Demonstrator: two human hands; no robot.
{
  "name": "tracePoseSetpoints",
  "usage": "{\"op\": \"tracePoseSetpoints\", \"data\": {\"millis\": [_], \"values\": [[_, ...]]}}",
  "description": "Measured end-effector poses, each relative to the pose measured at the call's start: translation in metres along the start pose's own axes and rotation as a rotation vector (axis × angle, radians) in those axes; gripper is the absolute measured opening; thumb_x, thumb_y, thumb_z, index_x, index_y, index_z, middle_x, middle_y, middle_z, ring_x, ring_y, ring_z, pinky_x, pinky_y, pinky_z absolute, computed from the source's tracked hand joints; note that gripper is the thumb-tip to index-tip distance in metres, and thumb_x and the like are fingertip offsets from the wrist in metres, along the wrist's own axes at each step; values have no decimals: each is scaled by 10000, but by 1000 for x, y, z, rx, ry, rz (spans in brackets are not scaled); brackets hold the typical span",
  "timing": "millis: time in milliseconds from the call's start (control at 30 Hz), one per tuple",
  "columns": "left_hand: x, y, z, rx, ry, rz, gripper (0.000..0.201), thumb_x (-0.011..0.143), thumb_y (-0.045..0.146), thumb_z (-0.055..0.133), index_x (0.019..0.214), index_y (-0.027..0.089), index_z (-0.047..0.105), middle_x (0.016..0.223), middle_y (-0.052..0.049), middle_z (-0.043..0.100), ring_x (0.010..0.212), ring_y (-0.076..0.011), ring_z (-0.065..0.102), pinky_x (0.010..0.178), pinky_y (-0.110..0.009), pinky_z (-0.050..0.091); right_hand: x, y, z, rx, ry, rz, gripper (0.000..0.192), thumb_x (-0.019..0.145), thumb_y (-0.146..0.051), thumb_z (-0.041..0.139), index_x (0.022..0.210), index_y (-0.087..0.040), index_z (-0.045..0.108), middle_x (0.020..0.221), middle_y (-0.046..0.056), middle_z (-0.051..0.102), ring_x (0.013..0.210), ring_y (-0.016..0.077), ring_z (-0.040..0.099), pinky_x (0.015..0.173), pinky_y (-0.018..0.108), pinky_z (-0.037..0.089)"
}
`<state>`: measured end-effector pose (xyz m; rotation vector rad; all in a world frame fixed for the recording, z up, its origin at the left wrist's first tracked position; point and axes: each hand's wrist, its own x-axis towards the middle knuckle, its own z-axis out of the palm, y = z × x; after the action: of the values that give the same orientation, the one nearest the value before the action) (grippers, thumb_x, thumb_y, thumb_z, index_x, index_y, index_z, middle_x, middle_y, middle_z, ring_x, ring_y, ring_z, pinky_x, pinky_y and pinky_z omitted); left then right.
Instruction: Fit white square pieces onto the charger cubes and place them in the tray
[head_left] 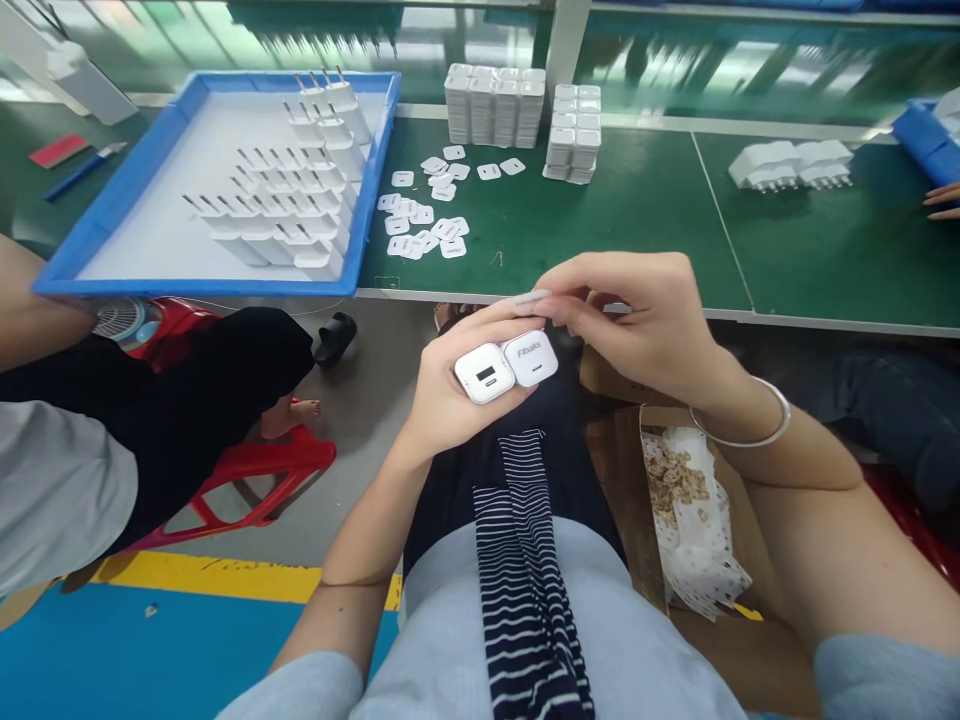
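Green bench [637, 225] beyond half-hidden white adapters [485, 374]

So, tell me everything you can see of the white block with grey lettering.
The white block looks like smooth plastic, squarish with rounded corners. Its end face, turned toward the camera, bears grey lettering and a small dark slot. The left hand holds it beside a second block; they appear to touch.

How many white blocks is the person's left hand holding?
2: a block with a dark opening and, just right of it, a block with grey lettering, both in the left hand. More could be hidden.
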<state>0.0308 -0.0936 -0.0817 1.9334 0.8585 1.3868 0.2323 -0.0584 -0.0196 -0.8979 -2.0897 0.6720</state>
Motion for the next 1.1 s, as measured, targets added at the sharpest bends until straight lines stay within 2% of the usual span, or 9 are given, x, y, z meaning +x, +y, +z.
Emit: {"op": "tracePoseSetpoints", "data": {"millis": [67,133,233,333,467,567,767,900,1100], "values": [[-1,0,2,7,15,1,391,804,316,833,1178,239,748,1354,-102,686,1242,-300,667,1081,-457,549,-2,-5,-1,51,94,-23,109,952,-257,665,855,-223,702,813,8,704,650,132,611,580,278,496],[-1,0,5,1,37,-5,386,802,288,830,1174,222,747,1349,-108,689,1204,-291,688,1054,-424,558,-6,-12,-2,164,112,-5,37,925,-192,691,938,-223,707,767,-17,695,578,105,593,533,256,493],[0,1,10,-49,59,-18,356,797,239,824,1142,204,746,1253,-98,738,1095,-266,731,973,-376,589,-12,-21,-2,350,-50,107,205,896,-136,710,1084,-214,696,665,-58,651,488,82,559,460,229,474],[2,4,13,-104,63,-24,231,806,214,810,1028,183,754,1087,-81,778,1024,-251,745,907,-349,603,-15,-24,2,438,-186,186,186,890,-155,718,1071,-196,708,628,-62,630,475,78,561,415,209,447],[3,7,15,-125,51,-27,173,825,228,800,983,184,746,907,-56,767,973,-244,747,873,-347,606,-13,-24,6,532,-246,254,153,883,-145,721,1031,-182,726,604,-60,634,464,72,561,389,192,429],[3,6,15,-109,47,-1,197,830,229,795,1016,188,741,965,-62,769,990,-247,744,879,-357,607,-12,-24,6,565,-266,304,147,877,-126,719,1008,-191,737,592,-57,632,458,76,557,398,202,439],[4,0,15,-85,33,68,91,814,151,773,895,179,743,1170,-76,756,1145,-275,708,989,-398,580,-12,-24,8,554,-265,301,154,856,-94,716,972,-189,752,640,-39,673,471,69,549,438,206,462],[3,-2,14,-59,36,60,112,807,141,767,909,179,743,1194,-76,752,1163,-279,703,991,-404,581,-12,-22,8,489,-255,282,189,849,-65,696,982,-183,756,646,-45,678,473,60,542,441,194,440],[3,0,14,5,25,21,100,822,138,737,909,184,754,1177,-76,756,1144,-273,709,958,-398,593,-12,-22,7,401,-269,260,163,883,-121,685,1022,-181,747,617,-56,639,471,61,519,452,207,410]]}}
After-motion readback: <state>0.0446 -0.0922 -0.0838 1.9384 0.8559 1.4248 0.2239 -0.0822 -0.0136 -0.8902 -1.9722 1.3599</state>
